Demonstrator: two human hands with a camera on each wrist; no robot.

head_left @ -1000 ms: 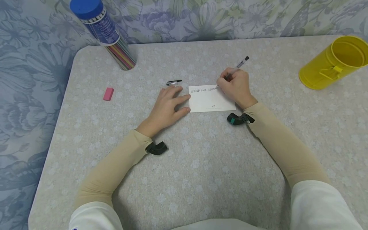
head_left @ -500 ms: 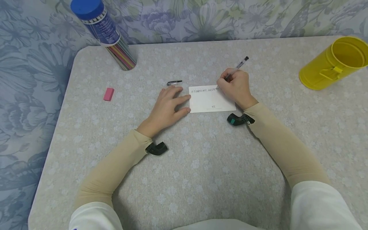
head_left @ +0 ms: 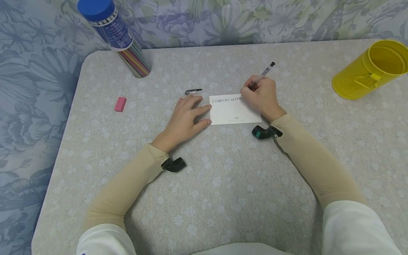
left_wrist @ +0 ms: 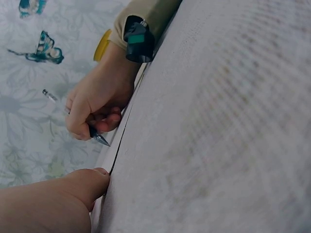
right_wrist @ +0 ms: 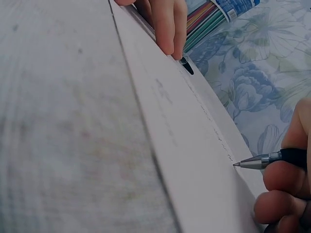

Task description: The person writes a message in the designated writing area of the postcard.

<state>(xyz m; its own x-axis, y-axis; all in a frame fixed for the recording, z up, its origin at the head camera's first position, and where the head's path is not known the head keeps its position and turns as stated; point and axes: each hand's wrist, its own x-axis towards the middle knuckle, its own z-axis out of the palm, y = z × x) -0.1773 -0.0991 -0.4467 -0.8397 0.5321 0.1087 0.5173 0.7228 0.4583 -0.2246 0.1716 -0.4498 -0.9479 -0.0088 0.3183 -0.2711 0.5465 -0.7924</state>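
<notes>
My right hand (head_left: 262, 95) grips a clear-barrelled pen (head_left: 266, 71) with a black end. Its metal tip (right_wrist: 237, 165) is right at the end of a line of handwriting near the top edge of a white card (head_left: 234, 111). A short piece of writing also sits low on the card. My left hand (head_left: 184, 118) lies with fingers spread, index fingertip and thumb at the card's left edge. Just beyond its fingers is the black and clear pen cap (head_left: 193, 91). In the left wrist view the left thumb (left_wrist: 92, 184) presses down at the card's edge.
A pink eraser (head_left: 120, 104) lies to the left. At the back left stands a blue-lidded tube of coloured pencils (head_left: 122, 42). A yellow cylindrical container (head_left: 357, 76) with an open top stands at the right. Flowered wall covering borders the table (head_left: 204, 198) behind and left.
The pen's upper end has shifted very slightly to the left, and a little more writing shows at the end of the top line. The left hand has stayed in place.
</notes>
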